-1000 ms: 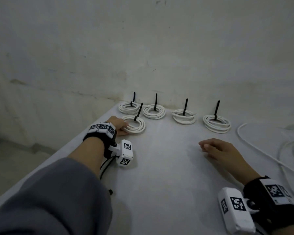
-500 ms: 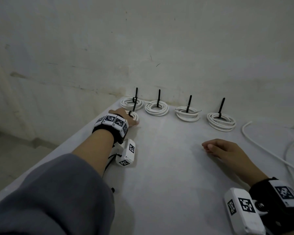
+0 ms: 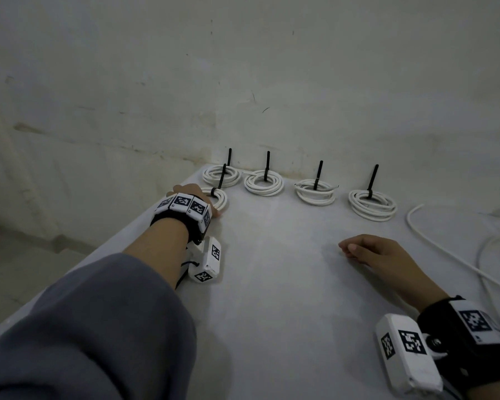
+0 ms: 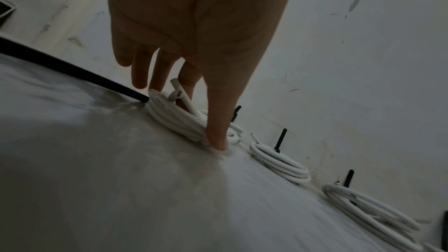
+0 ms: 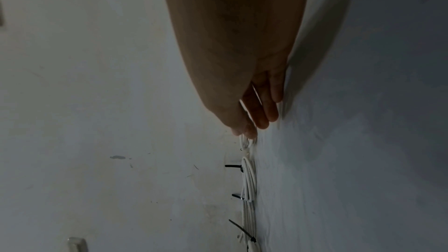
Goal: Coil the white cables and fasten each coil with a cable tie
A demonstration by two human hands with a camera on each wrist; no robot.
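Resting on the tabletop (image 3: 272,284) near the right edge, the right hand (image 3: 384,255) lies with fingers loosely curled, relaxed, grasping nothing. Just beyond it, a loose white cable (image 3: 445,249) runs in from the right edge, uncoiled.

Left hand (image 3: 189,194) is stretched out to the far-left corner. In the left wrist view its fingers (image 4: 160,76) are nearly straight, tips down on the nearest coil (image 4: 179,120); thumb (image 4: 218,122) pressed against the coil's outer side. No curl around the coil seen, so the hand reads as released, touching only. That coil carries a black cable tie (image 3: 220,180) whose tail tilts up and away.

Far edge, against the wall (image 3: 243,67): four tied coils in a row, each with an upright black tie tail. Left to right: first coil (image 3: 221,176), just behind the touched one; second coil (image 3: 263,183); third coil (image 3: 315,192), looser; fourth coil (image 3: 371,204), near the loose cable.
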